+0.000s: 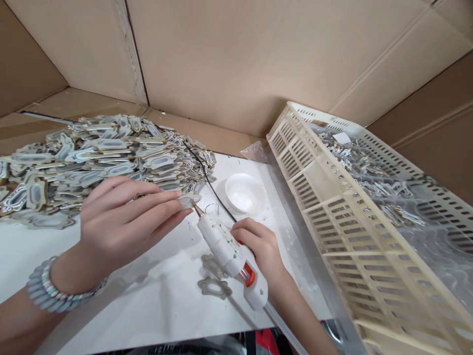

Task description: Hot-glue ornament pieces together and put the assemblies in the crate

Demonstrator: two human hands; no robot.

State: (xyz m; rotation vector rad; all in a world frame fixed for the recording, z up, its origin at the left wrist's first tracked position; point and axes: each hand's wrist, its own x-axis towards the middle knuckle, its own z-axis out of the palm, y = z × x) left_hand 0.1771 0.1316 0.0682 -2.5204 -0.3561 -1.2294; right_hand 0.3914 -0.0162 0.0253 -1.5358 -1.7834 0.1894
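Over the white tabletop [140,315], the left hand [125,222] pinched a small grey frame piece [186,202] between thumb and fingers, just beside the right edge of a large pile [111,153] of similar pieces. The right hand [260,246] was closed around the handle of a white glue gun [221,244], which was tilted so that its metal nozzle [198,210] pointed at the held piece; whether the tip touched it could not be told. A clear glue stick [284,326] stuck out of the gun's rear. Two loose frames [205,287] lay on the tabletop beside the gun's body. A black cord [207,172] ran from the pile toward the right hand, passing left of a white bowl [244,192]. Farther right stood a cream slatted crate [314,185], holding many small pieces among clear plastic sheets. Bracelets [55,291] circled the left wrist, and cardboard walls [229,64] rose behind.
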